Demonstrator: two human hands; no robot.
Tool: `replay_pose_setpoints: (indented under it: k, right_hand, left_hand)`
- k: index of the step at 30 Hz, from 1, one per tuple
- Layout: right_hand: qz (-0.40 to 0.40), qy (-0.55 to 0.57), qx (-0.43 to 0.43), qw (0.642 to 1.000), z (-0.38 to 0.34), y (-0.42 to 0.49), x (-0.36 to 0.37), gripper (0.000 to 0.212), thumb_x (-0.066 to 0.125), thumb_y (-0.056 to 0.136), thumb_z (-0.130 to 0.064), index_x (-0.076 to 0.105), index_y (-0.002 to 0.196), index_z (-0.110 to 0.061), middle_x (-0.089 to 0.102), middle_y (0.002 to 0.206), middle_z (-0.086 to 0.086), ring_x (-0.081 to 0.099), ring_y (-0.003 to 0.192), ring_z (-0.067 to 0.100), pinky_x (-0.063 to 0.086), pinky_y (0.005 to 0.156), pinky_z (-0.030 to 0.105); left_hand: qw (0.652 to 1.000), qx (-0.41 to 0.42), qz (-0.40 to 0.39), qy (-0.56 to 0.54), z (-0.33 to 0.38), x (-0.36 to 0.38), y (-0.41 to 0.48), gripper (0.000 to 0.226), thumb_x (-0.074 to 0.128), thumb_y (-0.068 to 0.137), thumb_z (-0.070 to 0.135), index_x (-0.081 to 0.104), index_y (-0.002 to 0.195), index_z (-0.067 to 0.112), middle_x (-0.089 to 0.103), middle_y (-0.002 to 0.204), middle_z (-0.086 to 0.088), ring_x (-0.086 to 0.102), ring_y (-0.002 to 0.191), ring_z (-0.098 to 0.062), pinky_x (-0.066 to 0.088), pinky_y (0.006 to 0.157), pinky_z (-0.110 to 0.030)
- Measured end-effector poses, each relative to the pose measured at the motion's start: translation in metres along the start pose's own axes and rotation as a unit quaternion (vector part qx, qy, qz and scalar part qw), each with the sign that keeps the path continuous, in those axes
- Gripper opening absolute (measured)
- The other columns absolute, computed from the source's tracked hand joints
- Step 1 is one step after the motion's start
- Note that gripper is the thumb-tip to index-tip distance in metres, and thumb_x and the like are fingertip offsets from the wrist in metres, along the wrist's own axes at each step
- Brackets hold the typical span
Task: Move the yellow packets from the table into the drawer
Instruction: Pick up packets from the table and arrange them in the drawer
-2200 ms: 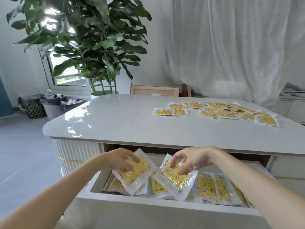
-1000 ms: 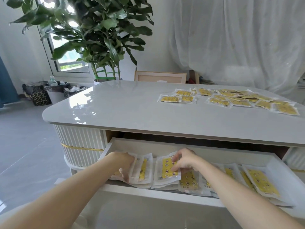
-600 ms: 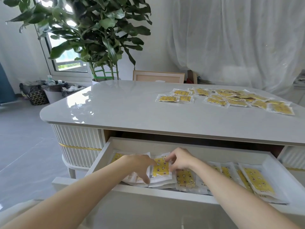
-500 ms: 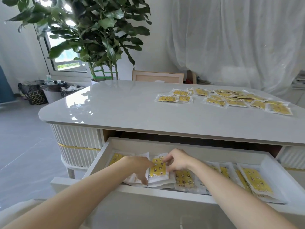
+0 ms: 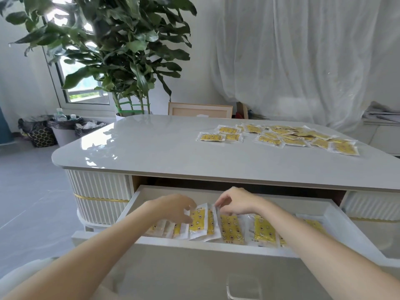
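Note:
The white drawer under the table is pulled out. A row of yellow packets lies in it. My left hand hovers over the drawer's left part, fingers apart, tips by the left edge of one tilted yellow packet. My right hand is just right of that packet, thumb and forefinger apart near its top edge. Neither hand clearly grips anything. Several more yellow packets are spread over the far right of the tabletop.
A large potted plant stands behind the table's left end, and a wooden frame leans behind it. Bins and bags sit on the floor at the left. White curtains hang behind. The drawer front has a clear handle.
Both hands carried packets down into the drawer and set them among the others. They have since lifted slightly and their fingers have spread off the packets.

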State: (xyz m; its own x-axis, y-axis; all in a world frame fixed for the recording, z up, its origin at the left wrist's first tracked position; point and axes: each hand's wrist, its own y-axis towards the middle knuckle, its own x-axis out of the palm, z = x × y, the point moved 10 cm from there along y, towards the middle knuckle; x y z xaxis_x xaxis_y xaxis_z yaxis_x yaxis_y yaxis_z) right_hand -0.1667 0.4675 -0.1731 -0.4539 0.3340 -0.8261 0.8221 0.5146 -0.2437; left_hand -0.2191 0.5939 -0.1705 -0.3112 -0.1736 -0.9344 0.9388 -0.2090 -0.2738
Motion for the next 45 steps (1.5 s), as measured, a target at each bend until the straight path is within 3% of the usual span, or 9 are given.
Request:
replay_pose_setpoints:
  k: [4, 10, 13, 20, 26, 33, 39, 41, 45]
  right_hand:
    - [0.015, 0.005, -0.009, 1.0, -0.016, -0.026, -0.036, 0.028, 0.059, 0.092, -0.02, 0.065, 0.119, -0.022, 0.067, 0.112, -0.004, 0.066, 0.083, 0.01, 0.051, 0.067, 0.018]
    - [0.101, 0.039, 0.01, 0.994, -0.016, -0.053, -0.096, 0.023, 0.061, 0.091, -0.019, 0.066, 0.113, -0.021, 0.066, 0.107, -0.001, 0.067, 0.083, 0.012, 0.054, 0.074, 0.023]
    - [0.16, 0.042, 0.028, 0.986, -0.005, -0.057, -0.124, 0.026, 0.059, 0.09, -0.014, 0.066, 0.115, -0.019, 0.065, 0.109, 0.001, 0.063, 0.087, 0.015, 0.047, 0.075, 0.022]
    - [0.214, 0.052, 0.077, 0.972, 0.031, -0.014, -0.145, 0.044, 0.052, 0.092, -0.011, 0.05, 0.135, -0.017, 0.046, 0.141, 0.006, 0.045, 0.128, 0.021, 0.038, 0.095, 0.026]
    - [0.182, -0.006, 0.078, 0.98, 0.045, 0.064, -0.133, 0.061, 0.045, 0.097, -0.026, 0.02, 0.151, -0.012, 0.02, 0.157, 0.008, 0.021, 0.144, 0.027, 0.023, 0.114, 0.035]
    - [0.261, -0.052, 0.06, 0.962, 0.062, 0.141, -0.164, 0.059, 0.034, 0.099, -0.028, 0.015, 0.153, -0.014, 0.003, 0.162, 0.004, -0.002, 0.149, 0.022, 0.007, 0.121, 0.041]
    - [0.35, 0.026, 0.044, 0.936, 0.08, 0.192, -0.212, 0.049, 0.031, 0.099, -0.021, 0.035, 0.148, -0.014, 0.03, 0.155, 0.001, 0.02, 0.145, 0.018, 0.016, 0.119, 0.04]
    - [0.342, 0.025, 0.039, 0.938, 0.088, 0.209, -0.22, 0.048, 0.031, 0.099, -0.024, 0.038, 0.146, -0.019, 0.032, 0.155, -0.001, 0.025, 0.144, 0.018, 0.02, 0.118, 0.037]
    - [0.248, -0.011, 0.074, 0.966, 0.105, 0.238, -0.217, 0.049, 0.024, 0.1, -0.03, 0.033, 0.148, -0.031, 0.022, 0.159, -0.006, 0.016, 0.147, 0.018, 0.014, 0.119, 0.038]
  left_hand:
    - [0.993, 0.01, 0.08, -0.081, 0.008, -0.044, -0.014, 0.043, 0.055, 0.093, 0.031, 0.049, 0.135, 0.024, 0.059, 0.129, 0.006, 0.056, 0.113, -0.011, 0.043, 0.094, -0.02]
    - [0.983, 0.022, 0.17, -0.063, 0.029, -0.106, -0.023, 0.033, 0.052, 0.093, 0.024, 0.057, 0.125, 0.022, 0.065, 0.117, 0.003, 0.057, 0.106, -0.012, 0.037, 0.084, -0.019]
    - [0.979, 0.011, 0.194, -0.063, 0.038, -0.127, -0.014, 0.035, 0.049, 0.094, 0.022, 0.053, 0.129, 0.02, 0.062, 0.123, 0.001, 0.055, 0.11, -0.017, 0.04, 0.088, -0.022]
    - [0.986, -0.05, 0.154, -0.039, 0.024, -0.118, 0.058, 0.056, 0.039, 0.099, 0.034, 0.02, 0.15, 0.021, 0.025, 0.153, -0.008, 0.026, 0.14, -0.029, 0.027, 0.113, -0.04]
    - [0.981, -0.109, 0.157, -0.013, 0.001, -0.099, 0.132, 0.059, 0.023, 0.1, 0.045, -0.002, 0.151, 0.032, -0.009, 0.16, -0.002, -0.005, 0.147, -0.032, 0.006, 0.116, -0.055]
    - [0.961, -0.066, 0.267, -0.037, -0.009, -0.131, 0.206, 0.062, 0.03, 0.097, 0.047, 0.003, 0.151, 0.035, -0.008, 0.16, 0.003, -0.006, 0.147, -0.028, 0.006, 0.116, -0.052]
    - [0.94, -0.024, 0.338, -0.024, -0.009, -0.164, 0.252, 0.054, 0.029, 0.095, 0.054, 0.024, 0.147, 0.04, 0.012, 0.159, 0.009, 0.006, 0.148, -0.018, 0.006, 0.119, -0.047]
    - [0.935, -0.01, 0.353, -0.015, -0.009, -0.172, 0.265, 0.054, 0.031, 0.094, 0.056, 0.029, 0.145, 0.041, 0.015, 0.158, 0.012, 0.009, 0.147, -0.015, 0.006, 0.119, -0.045]
    - [0.966, 0.001, 0.26, 0.0, -0.01, -0.16, 0.295, 0.053, 0.027, 0.092, 0.059, 0.028, 0.143, 0.046, 0.021, 0.156, 0.016, 0.016, 0.145, -0.016, 0.013, 0.116, -0.048]
